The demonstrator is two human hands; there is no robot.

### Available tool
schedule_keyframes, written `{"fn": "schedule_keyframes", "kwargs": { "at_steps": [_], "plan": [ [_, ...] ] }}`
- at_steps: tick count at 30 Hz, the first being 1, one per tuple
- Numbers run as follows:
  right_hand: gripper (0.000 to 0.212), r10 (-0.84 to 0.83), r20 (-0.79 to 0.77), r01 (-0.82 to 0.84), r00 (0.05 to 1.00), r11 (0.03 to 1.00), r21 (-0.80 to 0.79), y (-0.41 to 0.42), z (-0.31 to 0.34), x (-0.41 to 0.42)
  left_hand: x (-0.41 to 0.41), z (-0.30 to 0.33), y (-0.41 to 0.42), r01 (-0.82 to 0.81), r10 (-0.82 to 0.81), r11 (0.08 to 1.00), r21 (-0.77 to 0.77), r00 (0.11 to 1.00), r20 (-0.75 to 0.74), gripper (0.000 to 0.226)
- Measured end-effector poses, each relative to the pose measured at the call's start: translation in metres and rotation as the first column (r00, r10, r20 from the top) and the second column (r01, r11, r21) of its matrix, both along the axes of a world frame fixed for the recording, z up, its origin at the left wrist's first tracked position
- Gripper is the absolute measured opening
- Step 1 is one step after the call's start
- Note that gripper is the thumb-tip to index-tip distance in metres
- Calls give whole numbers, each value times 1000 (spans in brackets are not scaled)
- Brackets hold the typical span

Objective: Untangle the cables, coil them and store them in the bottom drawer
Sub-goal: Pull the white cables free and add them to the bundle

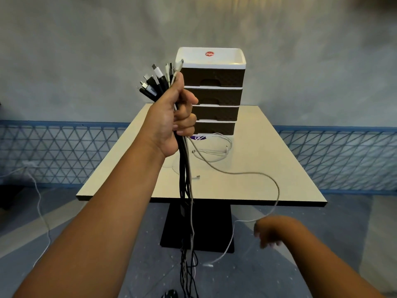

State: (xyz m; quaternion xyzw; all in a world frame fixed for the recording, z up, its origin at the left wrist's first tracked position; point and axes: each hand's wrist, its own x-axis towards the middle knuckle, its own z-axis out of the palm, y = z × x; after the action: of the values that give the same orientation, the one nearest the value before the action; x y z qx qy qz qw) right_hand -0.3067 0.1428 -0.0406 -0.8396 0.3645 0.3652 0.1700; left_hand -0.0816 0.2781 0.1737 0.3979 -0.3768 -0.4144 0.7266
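My left hand (pixel 171 117) is raised in front of the drawer unit, fist shut on a bundle of black and white cables (pixel 186 190). Their plugs fan out above the fist; the rest hangs straight down past the table edge to the floor. One white cable (pixel 247 173) loops away from the bundle to my right hand (pixel 268 232), which is low, blurred and pinching it. Its free end dangles near the floor. The brown drawer unit (pixel 214 97) with a white top stands at the table's far end. All its drawers are shut, the bottom drawer (pixel 216 127) included.
A loose white cable (pixel 214 151) lies coiled on the beige table (pixel 268 164) before the drawers, beside a purple item (pixel 198 137). Another white cable (pixel 40 211) trails across the floor at left. A blue lattice fence runs behind. The table's black pedestal (pixel 202 229) stands below.
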Motion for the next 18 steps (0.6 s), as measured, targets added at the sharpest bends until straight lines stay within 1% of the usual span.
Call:
{"fn": "schedule_keyframes", "kwargs": {
  "at_steps": [1, 3, 5, 6, 7, 8, 9, 10, 11, 12, 13, 14, 15, 16, 17, 18],
  "plan": [
    [45, -19, 20, 19, 1000, 1000, 19, -1, 5, 2, -1, 1, -1, -5, 5, 1000, 2, 1000, 5, 53],
    [43, -50, 98, 37, 994, 992, 124, 2, 21, 8, -1, 3, -1, -23, 23, 1000, 11, 1000, 12, 52],
    [37, -71, 262, 6, 963, 971, 239, 8, 46, 14, 1, 4, -3, -35, 35, 999, 16, 999, 1, 51],
    [33, -84, 393, -23, 916, 965, 260, 12, 61, 18, 1, 4, -3, -33, 34, 999, 18, 999, -9, 51],
    [29, -112, 551, -43, 827, 964, 261, 19, 78, 21, 2, 4, -4, -28, 28, 999, 21, 999, -18, 51],
    [26, -175, 705, -29, 687, 963, 267, 26, 95, 27, 1, 4, -6, -20, 20, 1000, 24, 1000, -22, 51],
    [24, -252, 830, 13, 497, 959, 283, 35, 109, 34, 0, 3, -7, -10, 11, 1000, 28, 1000, -24, 52],
    [25, -290, 910, 50, 298, 956, 288, 44, 120, 43, -3, 3, -9, 1, 0, 1000, 31, 1000, -26, 53],
    [29, -281, 945, 69, 166, 960, 273, 52, 128, 53, -7, 3, -11, 14, -13, 999, 33, 999, -31, 55],
    [34, -253, 960, 48, 119, 967, 249, 59, 133, 64, -11, 3, -13, 29, -27, 999, 36, 999, -41, 56],
    [38, -234, 965, -8, 121, 972, 237, 67, 131, 74, -15, 3, -14, 46, -44, 998, 38, 998, -53, 56],
    [37, -242, 961, -63, 137, 966, 252, 74, 125, 85, -18, 4, -15, 67, -64, 997, 37, 996, -65, 57],
    [30, -279, 952, -84, 129, 953, 291, 81, 117, 93, -20, 5, -16, 84, -81, 996, 32, 994, -73, 57],
    [22, -346, 934, -69, 89, 933, 352, 86, 107, 99, -20, 5, -16, 95, -93, 995, 23, 993, -78, 57],
    [20, -422, 906, -46, 40, 904, 424, 90, 98, 104, -18, 6, -16, 108, -107, 994, 10, 990, -87, 58],
    [27, -481, 877, -19, 9, 876, 481, 93, 89, 106, -15, 5, -15, 125, -125, 992, -5, 987, -99, 58]
  ]
}}
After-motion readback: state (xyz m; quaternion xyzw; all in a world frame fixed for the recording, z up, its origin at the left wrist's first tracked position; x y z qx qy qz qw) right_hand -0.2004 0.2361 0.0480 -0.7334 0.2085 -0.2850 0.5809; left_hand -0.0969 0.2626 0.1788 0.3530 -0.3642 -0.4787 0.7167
